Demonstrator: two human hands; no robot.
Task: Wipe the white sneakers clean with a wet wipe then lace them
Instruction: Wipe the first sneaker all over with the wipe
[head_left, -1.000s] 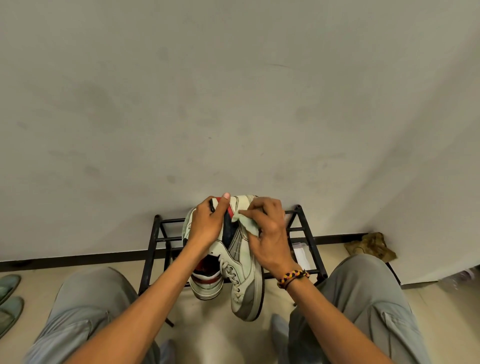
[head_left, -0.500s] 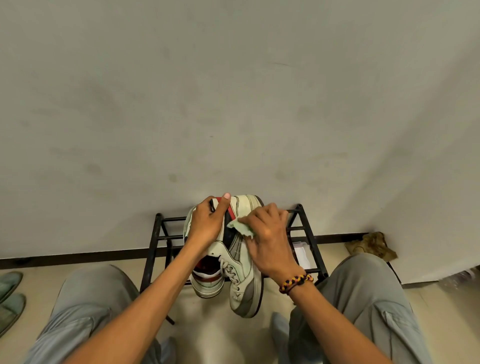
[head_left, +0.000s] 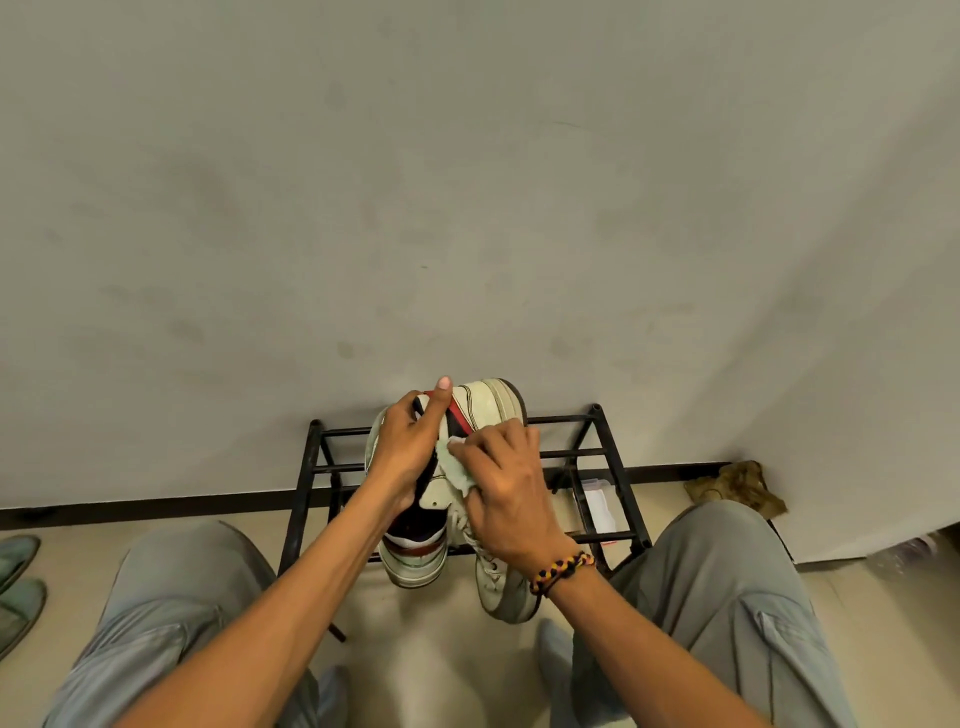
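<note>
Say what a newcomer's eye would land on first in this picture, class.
First, the two hands at centre: the left hand grips a white sneaker while the right hand presses a wipe onto it. Behind them stands a black rack against the wall.

Bare forearms, grey trousers on both legs, and a braided black, yellow and red bracelet on the right wrist.

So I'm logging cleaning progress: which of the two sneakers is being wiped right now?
The right-hand sneaker: the right hand presses the wet wipe against it. The other sneaker sits lower left, without the wipe.
</note>
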